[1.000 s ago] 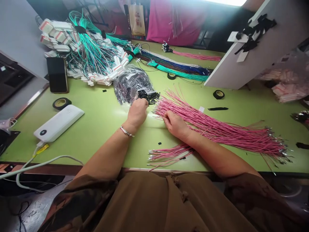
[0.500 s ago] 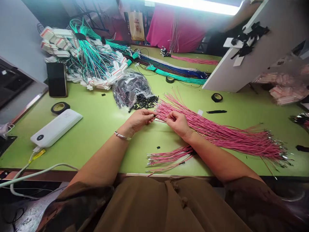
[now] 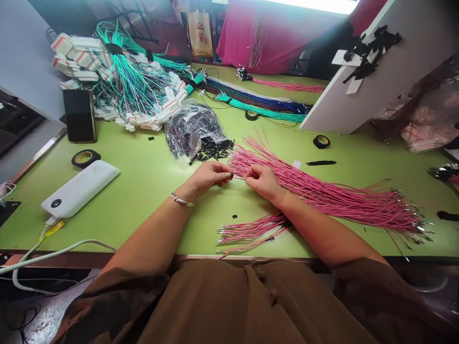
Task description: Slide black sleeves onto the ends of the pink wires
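The left hand (image 3: 213, 177) and right hand (image 3: 264, 183) are held just apart at the left end of the pink wire bundle (image 3: 342, 199), clamped on a black piece (image 3: 232, 176) and, apparently, a wire (image 3: 239, 178) respectively. Green surface (image 3: 161, 186), its near edge crossed by both forearms (image 3: 154, 224), is spread beneath and left of the bundle.

At my ten o'clock: phone (image 3: 79, 116), dark screen; nearer me, black tape roll (image 3: 93, 156), then white power bank (image 3: 82, 188) just beside it, white cable (image 3: 77, 244) plugged into near end. Eleven o'clock: heap of teal wires (image 3: 131, 71) with white connectors (image 3: 87, 44). Just short of twelve, far off: printed bag (image 3: 200, 36). Between one and two: pale panel (image 3: 333, 110), black strips (image 3: 380, 48) on its face. Two o'clock: clear bag (image 3: 425, 134), pale contents blurred.
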A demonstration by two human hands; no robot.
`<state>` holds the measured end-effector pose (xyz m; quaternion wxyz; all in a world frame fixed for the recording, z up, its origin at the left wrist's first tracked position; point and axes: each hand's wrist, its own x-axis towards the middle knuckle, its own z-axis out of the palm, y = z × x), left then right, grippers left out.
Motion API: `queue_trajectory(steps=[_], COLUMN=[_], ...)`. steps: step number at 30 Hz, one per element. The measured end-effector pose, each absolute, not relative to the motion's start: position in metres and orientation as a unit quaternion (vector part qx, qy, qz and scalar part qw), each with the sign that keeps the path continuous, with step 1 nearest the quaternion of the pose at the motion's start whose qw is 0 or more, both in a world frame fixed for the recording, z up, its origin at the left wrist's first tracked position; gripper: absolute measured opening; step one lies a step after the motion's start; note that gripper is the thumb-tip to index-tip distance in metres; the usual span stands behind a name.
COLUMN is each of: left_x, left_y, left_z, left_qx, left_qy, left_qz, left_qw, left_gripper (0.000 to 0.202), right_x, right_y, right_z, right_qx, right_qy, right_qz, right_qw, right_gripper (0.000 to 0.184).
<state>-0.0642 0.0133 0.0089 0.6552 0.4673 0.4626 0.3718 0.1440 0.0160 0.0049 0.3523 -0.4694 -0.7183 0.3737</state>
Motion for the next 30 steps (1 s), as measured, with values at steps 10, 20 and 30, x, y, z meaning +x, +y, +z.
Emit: queue_trajectory(steps=[10,20,30], left_x=[-0.051,-0.047,-0.056], left_y=[0.007,0.006,0.001], left_z=[0.013,0.007,0.023], left_qx=[0.521,0.512,0.595], left_qy=[0.450,0.464,0.461], left_qz=[0.340,0.330,0.187], left_qw=[0.641,0.643,0.632], left_gripper=[0.037,0.028,0.020], right_x=[0.146,0.147,0.156], right_y=[0.012,0.017,0.013], right_z=[0.007,0.007,0.033], right_qx=[-0.433,-0.437,-0.377], right_qy=[-0.737,-0.749,-0.874], right_qz=[0.444,0.356,0.298], right_qw=[0.270,0.348,0.076], right_gripper=[0.025,0.027,0.014])
